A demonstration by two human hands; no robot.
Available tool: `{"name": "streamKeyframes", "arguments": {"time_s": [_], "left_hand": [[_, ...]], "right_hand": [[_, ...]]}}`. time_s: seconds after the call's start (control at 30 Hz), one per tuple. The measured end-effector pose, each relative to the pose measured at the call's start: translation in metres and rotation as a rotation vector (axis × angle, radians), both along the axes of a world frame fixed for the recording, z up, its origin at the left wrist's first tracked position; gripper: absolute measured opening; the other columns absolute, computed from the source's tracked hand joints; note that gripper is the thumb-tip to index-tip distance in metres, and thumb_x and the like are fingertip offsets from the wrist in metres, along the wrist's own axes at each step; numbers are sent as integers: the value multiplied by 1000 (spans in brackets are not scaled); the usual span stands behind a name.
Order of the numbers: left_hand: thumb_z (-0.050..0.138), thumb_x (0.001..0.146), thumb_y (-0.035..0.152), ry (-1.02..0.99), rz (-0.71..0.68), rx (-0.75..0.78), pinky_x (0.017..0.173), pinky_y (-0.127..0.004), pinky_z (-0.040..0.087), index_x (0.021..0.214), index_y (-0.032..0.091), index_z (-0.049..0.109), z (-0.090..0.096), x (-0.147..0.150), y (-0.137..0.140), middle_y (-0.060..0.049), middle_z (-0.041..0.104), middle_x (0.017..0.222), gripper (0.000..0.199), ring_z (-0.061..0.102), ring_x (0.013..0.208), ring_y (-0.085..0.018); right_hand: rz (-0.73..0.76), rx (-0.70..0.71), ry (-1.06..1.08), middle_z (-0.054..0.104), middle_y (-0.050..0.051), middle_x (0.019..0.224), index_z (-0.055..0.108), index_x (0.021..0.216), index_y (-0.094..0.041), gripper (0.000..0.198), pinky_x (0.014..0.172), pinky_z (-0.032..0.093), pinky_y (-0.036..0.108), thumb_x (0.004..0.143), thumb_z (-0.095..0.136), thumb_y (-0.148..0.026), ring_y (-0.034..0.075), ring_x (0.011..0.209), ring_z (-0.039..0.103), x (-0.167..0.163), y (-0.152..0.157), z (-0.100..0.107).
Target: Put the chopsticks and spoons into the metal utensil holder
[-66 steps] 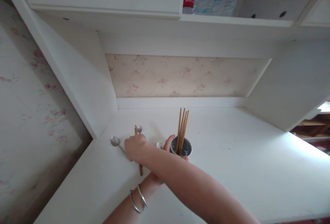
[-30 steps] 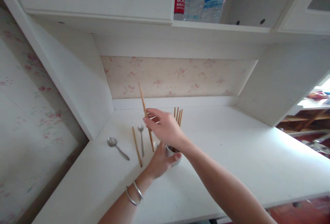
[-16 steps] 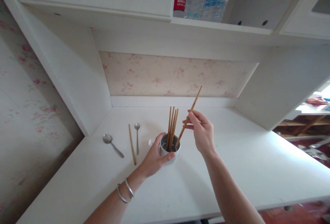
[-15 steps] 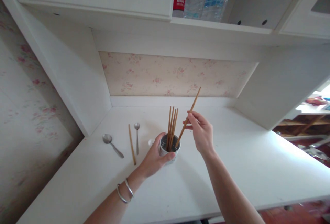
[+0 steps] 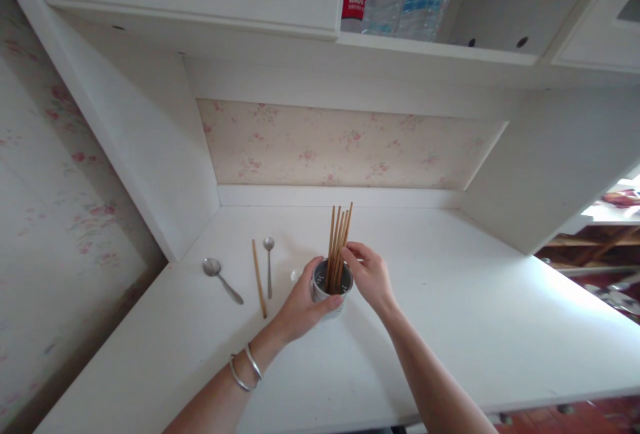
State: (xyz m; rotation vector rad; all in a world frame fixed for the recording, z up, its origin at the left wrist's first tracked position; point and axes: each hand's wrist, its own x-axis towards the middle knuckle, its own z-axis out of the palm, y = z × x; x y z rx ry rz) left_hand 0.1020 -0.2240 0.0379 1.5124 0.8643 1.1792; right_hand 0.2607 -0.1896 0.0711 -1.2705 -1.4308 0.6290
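My left hand (image 5: 306,304) wraps round a metal utensil holder (image 5: 320,289), which stands upright on the white counter. Several wooden chopsticks (image 5: 337,241) lean together inside it. The fingers of my right hand (image 5: 367,273) pinch the rightmost chopstick (image 5: 349,222), whose lower end is down in the holder. To the left, a single chopstick (image 5: 259,277) lies on the counter beside a small long-handled spoon (image 5: 269,264). A larger spoon (image 5: 223,279) lies farther left, its bowl pointing away from me.
The white counter (image 5: 465,314) runs beneath a wall cabinet (image 5: 190,1) with plastic bottles (image 5: 385,1) on its open shelf. A small clear object (image 5: 296,277) sits just left of the holder. Side panels (image 5: 545,161) flank the counter.
My right hand has moved left and down, lowering its chopstick into the holder among the others. The left hand still grips the holder. The view has shifted slightly.
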Motion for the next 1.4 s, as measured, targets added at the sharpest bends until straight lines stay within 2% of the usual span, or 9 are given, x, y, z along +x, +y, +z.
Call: {"name": "streamKeyframes", "arguments": {"time_s": [0.33, 0.5, 0.6, 0.87, 0.93, 1.03, 1.13, 1.23, 1.4], "left_hand": [[73, 71, 37, -8, -8, -30, 109, -46, 27, 136, 19, 34, -3, 0, 1, -13, 46, 137, 79, 41, 128, -28], [73, 72, 37, 2, -42, -30, 108, -46, 29, 137, 21, 34, 6, 0, -1, -13, 48, 135, 78, 43, 126, -28], [75, 69, 38, 74, -9, 16, 109, -46, 28, 135, 21, 38, 11, -2, 0, -13, 45, 138, 78, 39, 129, -30], [82, 54, 44, 465, 100, 215, 108, -43, 31, 140, 24, 36, 20, -32, 5, -12, 37, 143, 99, 38, 128, -32], [74, 66, 46, 569, 184, 222, 97, -39, 42, 134, 24, 43, 28, -50, 11, -10, 49, 133, 78, 54, 112, -26], [50, 84, 46, 844, 367, 215, 80, -31, 47, 101, 21, 63, 35, -82, 29, -5, 66, 99, 33, 62, 83, -18], [43, 87, 43, 1197, 537, 155, 75, -28, 45, 84, 21, 64, 31, -109, 49, -5, 69, 88, 31, 63, 81, -19], [42, 86, 44, 1472, 503, 41, 73, -30, 45, 82, 19, 65, 18, -123, 64, -9, 70, 90, 33, 65, 85, -23], [41, 86, 39, 1590, 452, -89, 73, -34, 45, 83, 14, 68, 6, -121, 73, -17, 71, 92, 37, 66, 87, -28]], "right_hand": [[141, -64, 35, 70, 8, 95, 66, 97, -17, 36, 81, 51, 35, 83, 55, -47, 21, 87, 65, 4, -3, -12], [514, -167, 221, 55, 9, 130, 38, 135, -24, 61, 99, 42, 42, 82, 60, -43, 23, 119, 52, 17, -12, -21], [680, -217, 260, 45, 10, 140, 30, 141, -24, 79, 105, 36, 44, 74, 70, -41, 25, 127, 44, 22, -17, -25], [705, -212, 247, 56, 10, 128, 44, 131, -21, 70, 100, 41, 42, 70, 74, -37, 27, 117, 52, 24, -16, -24], [696, -207, 231, 55, 10, 127, 45, 130, -21, 69, 100, 40, 43, 70, 75, -37, 27, 117, 52, 25, -15, -25], [716, -211, 219, 56, 10, 127, 45, 129, -22, 69, 100, 40, 44, 69, 76, -36, 27, 116, 52, 27, -13, -27], [736, -218, 220, 56, 9, 126, 45, 130, -23, 68, 99, 41, 45, 70, 76, -35, 27, 115, 52, 28, -12, -32], [739, -207, 239, 55, 8, 126, 44, 131, -24, 67, 98, 41, 45, 72, 75, -35, 27, 115, 52, 28, -11, -35], [736, -209, 253, 54, 7, 127, 42, 131, -25, 69, 101, 38, 45, 71, 76, -34, 27, 117, 50, 28, -11, -34]]}}
